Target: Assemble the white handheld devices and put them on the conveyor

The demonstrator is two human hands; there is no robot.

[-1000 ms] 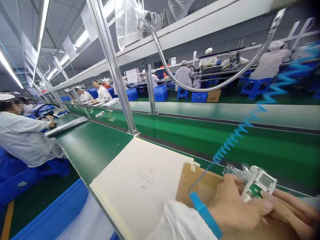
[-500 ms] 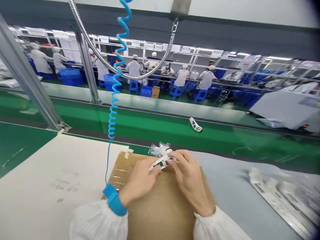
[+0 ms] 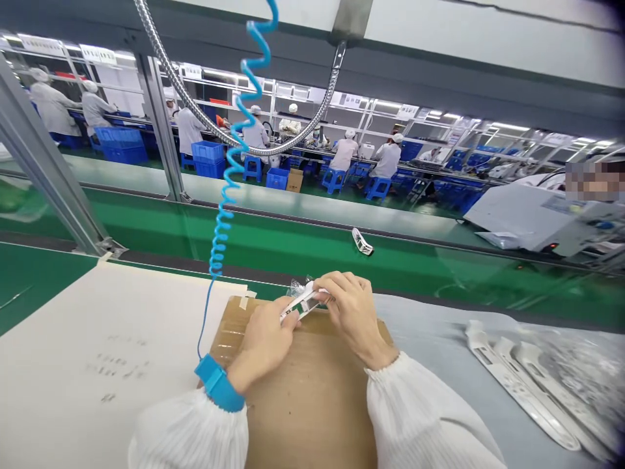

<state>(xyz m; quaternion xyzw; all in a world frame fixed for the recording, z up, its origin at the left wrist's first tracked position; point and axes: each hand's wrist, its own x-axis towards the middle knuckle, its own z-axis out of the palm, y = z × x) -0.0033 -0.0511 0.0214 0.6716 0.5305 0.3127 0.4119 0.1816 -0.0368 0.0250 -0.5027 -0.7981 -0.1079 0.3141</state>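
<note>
Both hands hold one white curved plastic housing (image 3: pixel 301 301) over the cardboard (image 3: pixel 312 384). My left hand (image 3: pixel 267 335) pinches its near left end between thumb and fingers. The far right end is in my right hand (image 3: pixel 349 312), whose fingers curl over the top and hide part of it. A green patch shows within the housing's opening; I cannot tell if it is a board or the belt behind. Just beyond lies a crumpled clear plastic bag (image 3: pixel 296 286). Around my left wrist is a blue wrist strap (image 3: pixel 219 384) with a coiled cord (image 3: pixel 221 241).
A similar white part (image 3: pixel 362 241) lies on the green conveyor belt (image 3: pixel 273 234). Several long white plastic shells (image 3: pixel 522 384) and clear bags (image 3: pixel 581 365) rest at the right. A metal hose (image 3: pixel 288 146) hangs ahead. Co-workers in white sit beyond, and a person is partly visible at far right.
The view has shifted slightly to the right. Both hands still grip the housing, now tilted more steeply, and my right fingers have closed further over its far end.
</note>
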